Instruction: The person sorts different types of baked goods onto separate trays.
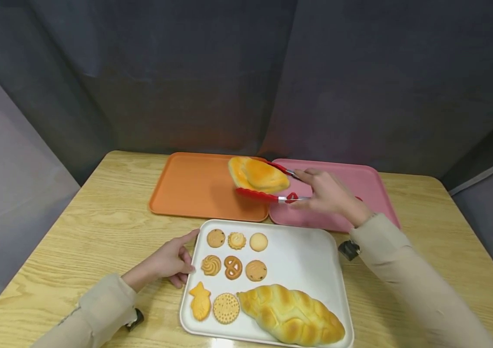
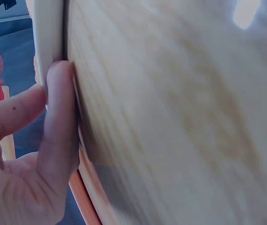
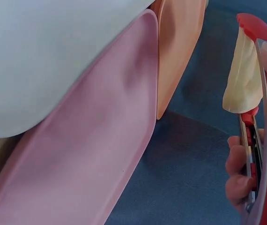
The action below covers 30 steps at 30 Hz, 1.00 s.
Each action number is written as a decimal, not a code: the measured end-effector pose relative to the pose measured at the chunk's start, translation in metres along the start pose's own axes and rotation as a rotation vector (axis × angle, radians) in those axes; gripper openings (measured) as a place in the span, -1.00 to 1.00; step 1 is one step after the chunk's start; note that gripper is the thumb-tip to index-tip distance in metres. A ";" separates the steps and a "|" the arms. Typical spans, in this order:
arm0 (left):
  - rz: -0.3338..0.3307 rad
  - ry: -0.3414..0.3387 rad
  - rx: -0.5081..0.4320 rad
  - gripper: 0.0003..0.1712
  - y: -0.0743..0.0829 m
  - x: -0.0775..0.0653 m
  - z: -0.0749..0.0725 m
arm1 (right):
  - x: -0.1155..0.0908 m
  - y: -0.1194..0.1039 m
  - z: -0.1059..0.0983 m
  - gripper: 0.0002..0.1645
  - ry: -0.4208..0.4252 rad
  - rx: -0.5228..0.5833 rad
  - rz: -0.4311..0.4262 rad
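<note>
My right hand (image 1: 326, 191) grips a pair of red-tipped metal tongs (image 1: 287, 198). Between the tongs' red ends is an oval golden bread roll (image 1: 257, 175), also seen pale-side-on in the right wrist view (image 3: 246, 75). The roll is raised over the right part of the orange tray (image 1: 185, 186), beside the pink tray (image 1: 372, 186). My left hand (image 1: 170, 261) holds the left edge of the white tray (image 1: 307, 251), with fingertips against its rim in the left wrist view. A long braided loaf (image 1: 291, 314) lies at that tray's front right.
Several cookies lie in rows on the white tray's left side, among them a pretzel cookie (image 1: 233, 267) and a fish-shaped cookie (image 1: 200, 301). The wooden table (image 1: 85, 232) extends to both sides. Dark curtains (image 1: 185, 77) hang behind it.
</note>
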<state>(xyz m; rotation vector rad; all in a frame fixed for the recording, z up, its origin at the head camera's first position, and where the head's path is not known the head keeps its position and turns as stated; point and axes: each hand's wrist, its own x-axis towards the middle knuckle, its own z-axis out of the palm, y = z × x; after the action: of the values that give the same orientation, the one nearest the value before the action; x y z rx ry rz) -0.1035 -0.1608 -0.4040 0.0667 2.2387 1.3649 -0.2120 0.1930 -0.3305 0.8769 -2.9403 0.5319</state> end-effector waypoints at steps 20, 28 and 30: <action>-0.009 -0.001 -0.010 0.02 -0.002 -0.005 -0.004 | 0.050 0.006 0.020 -0.05 -0.047 0.011 0.027; 0.001 -0.015 -0.023 0.02 -0.003 -0.007 -0.003 | 0.067 0.011 0.029 -0.06 -0.055 -0.014 0.006; 0.002 -0.014 -0.024 0.02 -0.003 -0.006 -0.002 | 0.069 0.011 0.030 -0.04 -0.071 -0.015 0.027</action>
<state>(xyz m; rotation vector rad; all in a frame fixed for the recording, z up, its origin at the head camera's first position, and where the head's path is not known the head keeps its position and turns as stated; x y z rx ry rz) -0.0983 -0.1662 -0.4032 0.0692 2.2112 1.3877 -0.2735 0.1551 -0.3534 0.8739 -3.0198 0.4898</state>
